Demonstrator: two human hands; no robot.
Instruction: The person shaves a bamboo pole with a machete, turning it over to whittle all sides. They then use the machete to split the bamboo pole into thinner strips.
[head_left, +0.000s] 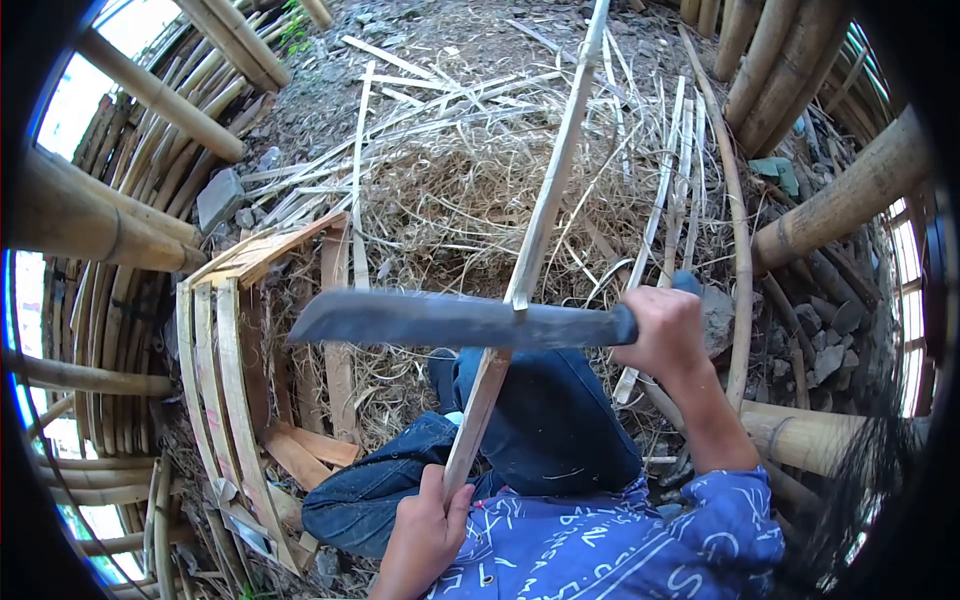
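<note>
My right hand (665, 328) is closed round the dark handle of a machete (430, 320). Its broad grey blade points left and lies across a long bamboo strip (545, 210), meeting it in front of my knees. My left hand (430, 520) grips the lower end of this strip, close to my lap. From there the strip slants up and away, past the top of the view. A pale split shows on the strip right at the blade. Below the blade are my bent legs in dark jeans (550, 420).
Curly bamboo shavings (470, 210) cover the ground ahead, with several split strips (680, 180) lying around them. A wooden crate (225, 370) stands at my left. Thick bamboo poles (840, 190) rise on both sides. Rocks (825, 355) lie at the right, and a grey block (220, 200) at the left.
</note>
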